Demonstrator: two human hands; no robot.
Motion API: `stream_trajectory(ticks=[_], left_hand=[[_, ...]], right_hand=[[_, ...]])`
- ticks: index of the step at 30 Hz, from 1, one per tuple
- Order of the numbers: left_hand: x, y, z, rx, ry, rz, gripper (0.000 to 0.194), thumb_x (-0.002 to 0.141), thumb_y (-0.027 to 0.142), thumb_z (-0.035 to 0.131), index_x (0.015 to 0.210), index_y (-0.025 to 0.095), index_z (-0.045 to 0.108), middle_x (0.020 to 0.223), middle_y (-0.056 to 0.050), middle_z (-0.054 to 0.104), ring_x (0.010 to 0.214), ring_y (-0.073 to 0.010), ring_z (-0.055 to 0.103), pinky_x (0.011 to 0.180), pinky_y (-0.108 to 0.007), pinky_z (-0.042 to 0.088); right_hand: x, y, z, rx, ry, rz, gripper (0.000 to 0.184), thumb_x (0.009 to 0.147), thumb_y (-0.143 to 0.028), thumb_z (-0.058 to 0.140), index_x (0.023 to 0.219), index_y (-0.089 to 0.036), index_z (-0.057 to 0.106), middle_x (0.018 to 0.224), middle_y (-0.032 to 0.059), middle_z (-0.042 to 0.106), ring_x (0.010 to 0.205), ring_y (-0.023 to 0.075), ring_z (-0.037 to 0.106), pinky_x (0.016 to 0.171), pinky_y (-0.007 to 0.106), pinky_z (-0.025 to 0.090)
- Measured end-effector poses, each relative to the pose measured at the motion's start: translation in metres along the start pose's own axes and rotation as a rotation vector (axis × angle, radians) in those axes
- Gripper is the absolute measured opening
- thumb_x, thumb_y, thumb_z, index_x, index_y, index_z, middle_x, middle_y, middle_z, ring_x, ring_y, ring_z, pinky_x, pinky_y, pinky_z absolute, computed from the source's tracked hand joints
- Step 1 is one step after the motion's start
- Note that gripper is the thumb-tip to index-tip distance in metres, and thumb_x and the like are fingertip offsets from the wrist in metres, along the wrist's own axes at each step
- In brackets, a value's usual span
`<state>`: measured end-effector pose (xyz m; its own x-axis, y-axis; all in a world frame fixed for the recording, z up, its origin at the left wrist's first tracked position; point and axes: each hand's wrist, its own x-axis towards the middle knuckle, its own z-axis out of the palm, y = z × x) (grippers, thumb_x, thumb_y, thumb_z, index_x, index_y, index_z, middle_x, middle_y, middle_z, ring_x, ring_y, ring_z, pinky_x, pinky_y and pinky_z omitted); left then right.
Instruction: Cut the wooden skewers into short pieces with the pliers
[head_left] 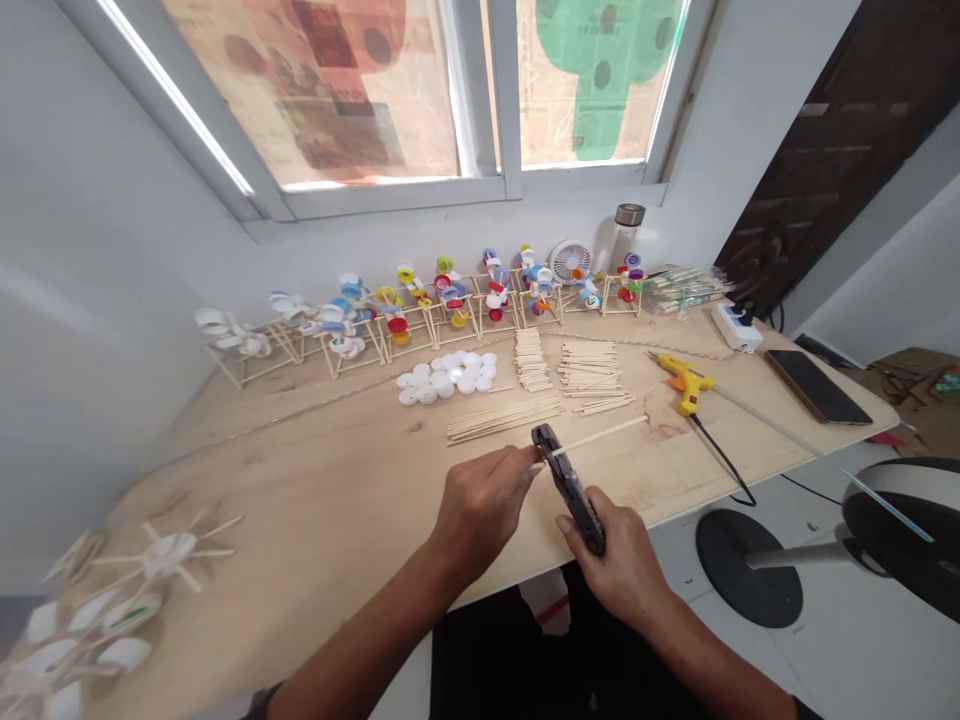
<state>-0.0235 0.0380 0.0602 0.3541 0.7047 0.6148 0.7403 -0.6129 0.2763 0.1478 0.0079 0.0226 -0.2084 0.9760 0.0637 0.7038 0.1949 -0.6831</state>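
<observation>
Looking down across a pale plywood desk (pixel 322 520) set against a white wall, beneath a window (pixel 585 90) covered in colourful printed film, with white floor tiles (pixel 840 650) to the right. Along the back of the desk runs a row of wooden stick frames (pixel 450 325) carrying bottle caps. In front of them lie loose white bottle caps (pixel 446 378), stacks of craft sticks (pixel 592 375), a yellow glue gun (pixel 682 382) and a black phone (pixel 817 385).

Over the desk's near part, the left hand (pixel 480 510) is nearly closed, its fingers pinching the near end of a thin wooden stick (pixel 600 436). The right hand (pixel 615 560) wraps firmly around a dark plier-like cutter (pixel 571 490), whose head sits on the stick just beside those left fingers. The stick's long axis runs almost level, away from the hands toward the right, its free tip pointing in the direction of the glue gun.
</observation>
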Motion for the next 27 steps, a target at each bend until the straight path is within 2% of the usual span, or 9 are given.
stream_trajectory(ticks=[4, 7, 12, 18, 22, 27], left_hand=[[-0.004, 0.000, 0.010, 0.164, 0.120, 0.022, 0.017, 0.085, 0.014, 0.042, 0.095, 0.015, 0.056, 0.069, -0.004, 0.063, 0.063, -0.0129, 0.060, 0.058, -0.022, 0.045], [-0.005, 0.000, 0.014, 0.211, 0.165, 0.050, 0.017, 0.084, 0.011, 0.041, 0.091, 0.014, 0.056, 0.065, -0.003, 0.061, 0.058, -0.0122, 0.058, 0.054, -0.022, 0.043], [-0.004, 0.000, 0.011, 0.147, 0.098, 0.032, 0.018, 0.085, 0.011, 0.040, 0.089, 0.014, 0.057, 0.058, 0.000, 0.056, 0.052, -0.0098, 0.052, 0.050, -0.020, 0.039], [-0.005, 0.001, 0.004, 0.019, 0.032, -0.006, 0.016, 0.085, 0.014, 0.043, 0.091, 0.014, 0.057, 0.061, 0.000, 0.058, 0.056, -0.0110, 0.056, 0.053, -0.020, 0.041], [-0.004, 0.003, 0.000, -0.075, 0.031, -0.053, 0.016, 0.085, 0.015, 0.044, 0.093, 0.015, 0.057, 0.067, -0.001, 0.062, 0.059, -0.0109, 0.058, 0.056, -0.019, 0.043], [0.003, 0.006, -0.010, -0.183, -0.051, -0.131, 0.017, 0.085, 0.016, 0.043, 0.087, 0.015, 0.059, 0.064, 0.000, 0.062, 0.056, -0.0095, 0.057, 0.054, -0.018, 0.042]], right_hand=[[0.003, 0.001, 0.006, 0.026, 0.001, 0.026, 0.025, 0.083, -0.041, 0.043, 0.066, -0.022, 0.040, 0.052, -0.0027, 0.050, 0.047, 0.0146, 0.050, 0.048, 0.022, 0.031], [0.003, 0.000, 0.006, 0.042, -0.006, 0.039, 0.024, 0.082, -0.040, 0.044, 0.067, -0.023, 0.040, 0.053, -0.0033, 0.050, 0.048, 0.0148, 0.050, 0.049, 0.022, 0.032], [0.000, -0.002, -0.001, 0.073, -0.040, 0.050, 0.020, 0.082, -0.039, 0.046, 0.071, -0.022, 0.042, 0.055, -0.0032, 0.051, 0.051, 0.0157, 0.052, 0.049, 0.022, 0.033], [-0.001, -0.003, -0.006, 0.047, -0.047, 0.030, 0.018, 0.081, -0.039, 0.046, 0.076, -0.022, 0.045, 0.057, -0.0026, 0.053, 0.053, 0.0167, 0.054, 0.051, 0.023, 0.033], [0.000, -0.004, -0.008, 0.027, -0.049, 0.019, 0.019, 0.082, -0.040, 0.046, 0.078, -0.022, 0.045, 0.060, -0.0021, 0.054, 0.055, 0.0167, 0.053, 0.052, 0.023, 0.034], [-0.001, -0.003, -0.009, 0.021, -0.052, -0.004, 0.020, 0.083, -0.041, 0.044, 0.076, -0.022, 0.043, 0.059, -0.0025, 0.053, 0.052, 0.0155, 0.052, 0.050, 0.022, 0.033]])
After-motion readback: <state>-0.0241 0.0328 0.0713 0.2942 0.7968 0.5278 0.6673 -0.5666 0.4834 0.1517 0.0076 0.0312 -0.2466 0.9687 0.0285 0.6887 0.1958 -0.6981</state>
